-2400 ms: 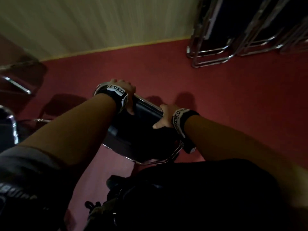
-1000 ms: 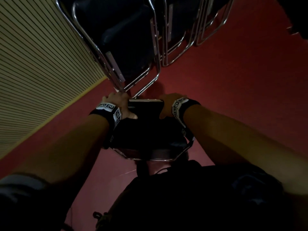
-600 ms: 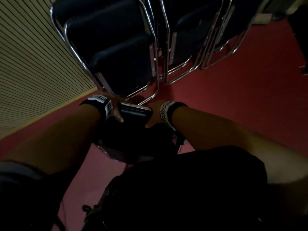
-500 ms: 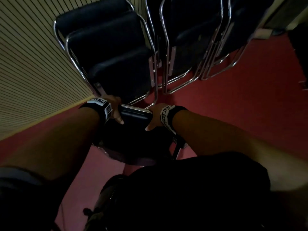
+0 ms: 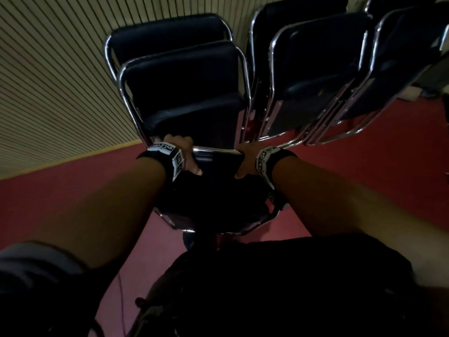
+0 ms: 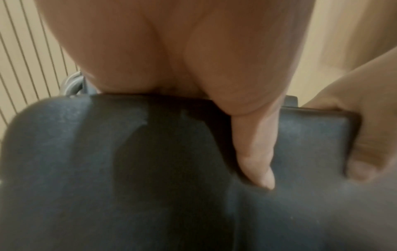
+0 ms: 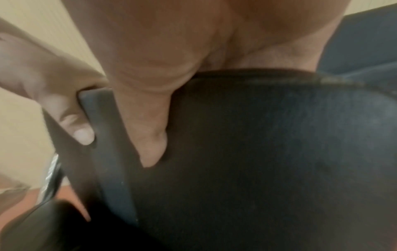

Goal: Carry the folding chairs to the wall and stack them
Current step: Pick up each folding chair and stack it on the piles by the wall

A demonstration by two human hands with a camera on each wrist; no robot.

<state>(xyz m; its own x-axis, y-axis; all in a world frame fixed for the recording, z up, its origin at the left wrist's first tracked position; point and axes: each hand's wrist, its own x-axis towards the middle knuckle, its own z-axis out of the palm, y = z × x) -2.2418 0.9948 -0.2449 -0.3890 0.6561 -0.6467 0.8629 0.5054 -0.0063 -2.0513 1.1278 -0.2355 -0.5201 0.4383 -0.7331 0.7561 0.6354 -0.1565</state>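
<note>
I hold a folded black chair with a chrome frame upright in front of me. My left hand grips the left of its top edge and my right hand grips the right. In the left wrist view my left hand lays its thumb on the black pad. The right wrist view shows my right hand with its thumb on the pad. The fingers of both hands are hidden behind the edge. Just beyond stand folded chairs leaning on the ribbed wall.
More folded chairs lean in further stacks to the right along the wall. Red carpet covers the floor on both sides. My dark clothing fills the bottom of the head view.
I have turned and carried the chair up to the wall. The leaning stacks now fill the upper view just beyond my hands. Both hands keep their grip.
</note>
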